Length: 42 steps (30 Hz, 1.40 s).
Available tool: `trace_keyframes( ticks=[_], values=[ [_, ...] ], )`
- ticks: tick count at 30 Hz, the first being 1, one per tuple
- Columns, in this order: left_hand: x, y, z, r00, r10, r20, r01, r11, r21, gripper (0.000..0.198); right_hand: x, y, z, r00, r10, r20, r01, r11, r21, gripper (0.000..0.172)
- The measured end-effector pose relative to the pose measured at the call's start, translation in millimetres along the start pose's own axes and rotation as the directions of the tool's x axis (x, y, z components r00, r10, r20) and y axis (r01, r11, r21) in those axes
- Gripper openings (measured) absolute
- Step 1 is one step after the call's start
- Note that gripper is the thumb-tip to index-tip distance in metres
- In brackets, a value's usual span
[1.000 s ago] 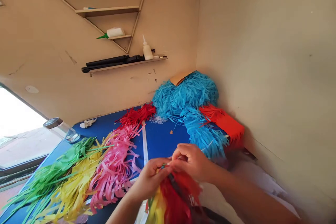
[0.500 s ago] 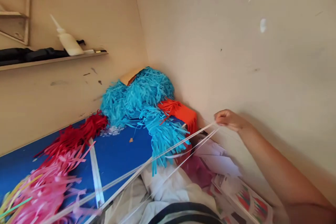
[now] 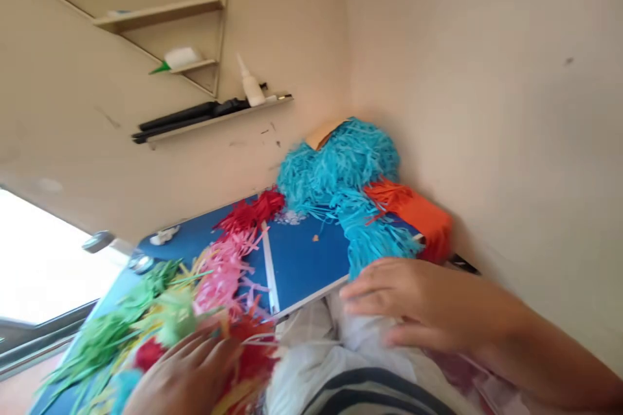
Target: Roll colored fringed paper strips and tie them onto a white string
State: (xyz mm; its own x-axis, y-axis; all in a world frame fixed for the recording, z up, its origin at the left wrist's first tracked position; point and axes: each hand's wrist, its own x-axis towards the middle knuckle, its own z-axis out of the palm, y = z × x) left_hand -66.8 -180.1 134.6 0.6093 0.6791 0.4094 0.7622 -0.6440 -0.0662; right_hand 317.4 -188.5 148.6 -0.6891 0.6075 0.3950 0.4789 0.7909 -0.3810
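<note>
My left hand (image 3: 187,369) is low in the head view, its fingers bent over a multicoloured bundle of paper fringe (image 3: 256,353) with red, orange and blue strips. The fingertips are hidden. My right hand (image 3: 399,298) hangs over my lap with its fingers stretched and apart, somewhat blurred, and nothing shows in it. A thin pale string runs across my lap between the two hands. Past my right hand, light blue paper fringe (image 3: 374,240) droops over the table edge.
On the blue table (image 3: 306,259) lie pink fringe (image 3: 226,272), red fringe (image 3: 253,211), green fringe (image 3: 114,327) and orange paper (image 3: 423,214). A large blue fringed piece (image 3: 350,155) leans in the corner. A glue bottle (image 3: 252,87) stands on a wall shelf (image 3: 219,120).
My right hand has come in from the right, off the stretched string, and opened. The string has gone slack. My left hand has entered view, and the view has swung left.
</note>
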Motion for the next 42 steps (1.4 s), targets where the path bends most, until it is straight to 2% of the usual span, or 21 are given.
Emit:
trace_keyframes(
  ticks=[1, 3, 5, 6, 8, 10, 11, 13, 14, 15, 16, 18, 20, 23, 25, 27, 29, 32, 36, 39, 42],
  values=[
    [8.7, 7.8, -3.4, 0.994, 0.105, 0.007, -0.106, 0.991, 0.086, 0.041, 21.1, -4.0, 10.7, 1.0, -0.024, 0.002, 0.024, 0.998, 0.067, 0.049],
    [31.0, 24.8, -3.5, 0.981, 0.196, 0.002, -0.193, 0.966, 0.172, 0.046, 55.2, -7.5, 36.3, 0.992, 0.047, -0.117, -0.028, 0.986, 0.165, 0.058],
    [51.0, 39.3, 1.4, 0.976, 0.211, -0.046, -0.201, 0.964, 0.172, 0.045, 77.9, -5.5, 62.8, 0.994, 0.075, -0.078, -0.042, 0.932, 0.361, 0.076],
    [58.2, 44.4, 4.5, 0.977, 0.197, -0.076, -0.184, 0.97, 0.158, 0.042, 84.8, -2.6, 73.6, 0.995, 0.098, -0.021, -0.076, 0.875, 0.479, 0.071],
    [66.5, 49.3, 10.9, 0.983, 0.135, -0.123, -0.121, 0.986, 0.118, 0.037, 90.8, 6.1, 86.5, 0.983, 0.168, 0.081, -0.18, 0.745, 0.642, 0.044],
    [69.8, 49.7, 17.6, 0.986, 0.067, -0.154, -0.058, 0.997, 0.059, 0.035, 90.2, 14.9, 88.8, 0.956, 0.288, 0.061, -0.251, 0.687, 0.682, 0.03],
    [71.1, 49.7, 21.1, 0.987, 0.024, -0.16, -0.023, 1.0, 0.011, 0.034, 89.1, 17.9, 88.5, 0.944, 0.331, 0.011, -0.253, 0.699, 0.669, 0.035],
    [75.6, 52.1, 28.7, 0.982, -0.104, -0.16, 0.085, 0.989, -0.118, 0.032, 88.4, 19.6, 91.0, 0.929, 0.362, -0.075, -0.234, 0.733, 0.639, 0.076],
    [79.4, 54.7, 32.6, 0.968, -0.196, -0.157, 0.163, 0.967, -0.197, 0.029, 89.1, 18.8, 95.6, 0.934, 0.349, -0.083, -0.218, 0.735, 0.642, 0.094],
    [84.5, 57.7, 36.5, 0.943, -0.3, -0.147, 0.249, 0.925, -0.287, 0.027, 90.3, 17.4, 102.8, 0.941, 0.33, -0.07, -0.204, 0.721, 0.662, 0.1],
    [90.9, 60.7, 40.4, 0.909, -0.398, -0.124, 0.326, 0.864, -0.384, 0.026, 91.9, 16.1, 111.9, 0.946, 0.32, -0.054, -0.193, 0.688, 0.7, 0.097],
    [106.1, 63.8, 48.5, 0.839, -0.541, -0.055, 0.415, 0.703, -0.578, 0.033, 94.4, 15.6, 132.0, 0.94, 0.34, -0.034, -0.177, 0.569, 0.803, 0.075],
    [121.0, 60.6, 58.3, 0.808, -0.589, 0.018, 0.394, 0.517, -0.76, 0.057, 94.8, 19.1, 147.3, 0.903, 0.427, -0.043, -0.155, 0.418, 0.895, 0.053],
    [130.2, 49.5, 78.9, 0.825, -0.544, 0.155, 0.302, 0.193, -0.934, 0.097, 91.9, 28.9, 151.2, 0.82, 0.57, -0.05, -0.076, 0.195, 0.978, 0.042],
    [123.3, 46.8, 96.5, 0.832, -0.458, 0.314, 0.332, -0.044, -0.942, 0.109, 89.9, 34.6, 144.4, 0.784, 0.619, -0.046, -0.02, 0.1, 0.995, 0.044],
    [109.4, 51.6, 114.0, 0.809, -0.398, 0.431, 0.359, -0.245, -0.901, 0.11, 89.1, 38.1, 137.0, 0.753, 0.657, -0.04, -0.005, 0.067, 0.998, 0.044],
    [94.7, 61.5, 127.9, 0.79, -0.37, 0.489, 0.35, -0.383, -0.855, 0.107, 89.8, 39.8, 134.1, 0.72, 0.694, -0.026, -0.028, 0.066, 0.997, 0.041],
    [81.4, 75.3, 138.9, 0.76, -0.358, 0.542, 0.37, -0.448, -0.814, 0.103, 92.4, 41.1, 139.9, 0.697, 0.717, 0.009, -0.104, 0.088, 0.991, 0.034],
    [77.9, 77.9, 143.0, 0.687, -0.369, 0.626, 0.462, -0.443, -0.768, 0.084, 92.0, 45.4, 155.6, 0.775, 0.627, 0.072, -0.152, 0.075, 0.986, 0.03],
    [73.9, 71.5, 145.3, 0.647, -0.38, 0.661, 0.474, -0.479, -0.739, 0.071, 84.6, 50.1, 162.6, 0.822, 0.559, 0.104, -0.177, 0.078, 0.981, 0.042],
    [66.7, 65.5, 149.3, 0.593, -0.434, 0.678, 0.402, -0.57, -0.717, 0.063, 74.6, 51.4, 166.5, 0.793, 0.608, 0.045, -0.164, 0.142, 0.976, 0.059]
  ],
)
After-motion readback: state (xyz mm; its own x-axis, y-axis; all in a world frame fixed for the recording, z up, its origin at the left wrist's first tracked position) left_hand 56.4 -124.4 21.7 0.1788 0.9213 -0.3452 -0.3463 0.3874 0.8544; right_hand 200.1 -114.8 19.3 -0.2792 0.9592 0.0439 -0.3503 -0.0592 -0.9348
